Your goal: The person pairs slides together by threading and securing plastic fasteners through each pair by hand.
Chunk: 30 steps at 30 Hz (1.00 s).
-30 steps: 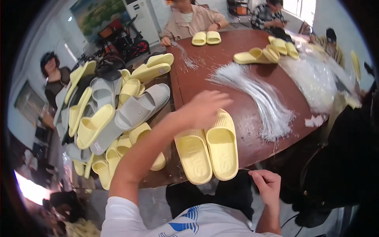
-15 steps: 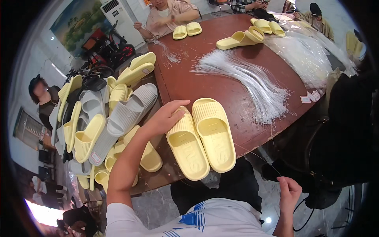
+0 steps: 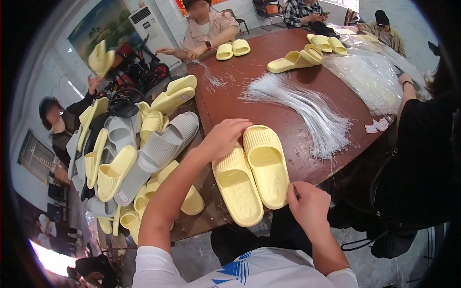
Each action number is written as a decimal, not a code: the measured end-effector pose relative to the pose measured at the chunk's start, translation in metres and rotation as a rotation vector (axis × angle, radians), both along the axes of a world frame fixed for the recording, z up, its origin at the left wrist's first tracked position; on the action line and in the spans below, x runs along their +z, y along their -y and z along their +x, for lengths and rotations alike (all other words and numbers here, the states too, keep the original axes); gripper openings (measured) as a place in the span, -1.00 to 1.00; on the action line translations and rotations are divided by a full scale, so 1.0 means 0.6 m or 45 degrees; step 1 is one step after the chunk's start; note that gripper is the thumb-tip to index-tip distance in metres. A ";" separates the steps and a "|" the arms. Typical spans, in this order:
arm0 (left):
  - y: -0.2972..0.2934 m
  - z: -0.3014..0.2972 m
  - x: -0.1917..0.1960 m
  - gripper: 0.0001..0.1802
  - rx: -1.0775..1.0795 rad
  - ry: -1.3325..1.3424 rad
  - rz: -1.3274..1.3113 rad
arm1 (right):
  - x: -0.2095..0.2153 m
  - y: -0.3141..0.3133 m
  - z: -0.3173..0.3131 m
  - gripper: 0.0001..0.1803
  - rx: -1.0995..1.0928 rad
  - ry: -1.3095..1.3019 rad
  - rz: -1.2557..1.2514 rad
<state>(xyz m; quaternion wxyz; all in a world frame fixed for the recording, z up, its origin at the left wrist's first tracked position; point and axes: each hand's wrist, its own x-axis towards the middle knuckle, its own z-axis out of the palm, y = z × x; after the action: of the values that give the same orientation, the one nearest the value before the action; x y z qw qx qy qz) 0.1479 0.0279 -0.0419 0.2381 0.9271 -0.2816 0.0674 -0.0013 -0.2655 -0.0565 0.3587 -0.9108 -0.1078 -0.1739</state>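
Observation:
A pair of pale yellow slide slippers lies side by side at the table's near edge, the left slipper (image 3: pixel 238 194) overhanging it next to the right slipper (image 3: pixel 267 165). My left hand (image 3: pixel 225 138) grips their far, toe ends, its fingers curled over the left strap. Beside the right slipper's outer edge near the heel, my right hand (image 3: pixel 309 204) is closed in a pinch. The thin clear plastic strand it held a moment ago is hidden by the fingers now. Beyond the pair, a bundle of such white, clear strands (image 3: pixel 307 110) fans across the table.
Grey and yellow slippers (image 3: pixel 168 139) are heaped on my left. More yellow pairs (image 3: pixel 233 49) stand at the table's (image 3: pixel 230 103) far side. Clear plastic bags (image 3: pixel 362 81) cover the right side. Co-workers sit opposite; one at the left lifts a yellow slipper (image 3: pixel 101 58), another stands close right.
My right hand has moved up and left, from beside my legs to the right slipper's edge. At the left, a person has raised a yellow slipper. An arm at the right reaches to the bags.

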 end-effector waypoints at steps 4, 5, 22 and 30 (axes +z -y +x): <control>0.003 0.052 0.016 -0.65 -0.145 0.060 0.355 | 0.017 -0.031 0.027 -0.87 -0.011 0.002 -0.074; 0.003 0.061 0.023 -0.69 -0.121 0.006 0.459 | 0.016 -0.035 0.035 -0.86 0.004 -0.027 -0.117; -0.085 0.016 0.056 -0.82 0.523 -0.740 -0.768 | 0.019 -0.059 0.054 -0.66 0.245 0.001 0.088; -0.063 -0.032 0.045 -0.84 0.550 -1.112 -0.548 | 0.021 -0.093 0.030 -0.77 0.581 -0.229 0.443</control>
<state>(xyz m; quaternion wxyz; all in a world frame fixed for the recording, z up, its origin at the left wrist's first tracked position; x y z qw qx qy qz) 0.1286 0.0655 -0.0148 0.4987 0.8359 0.0613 -0.2210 0.0166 -0.2097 -0.0439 0.5471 -0.7998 -0.2460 -0.0234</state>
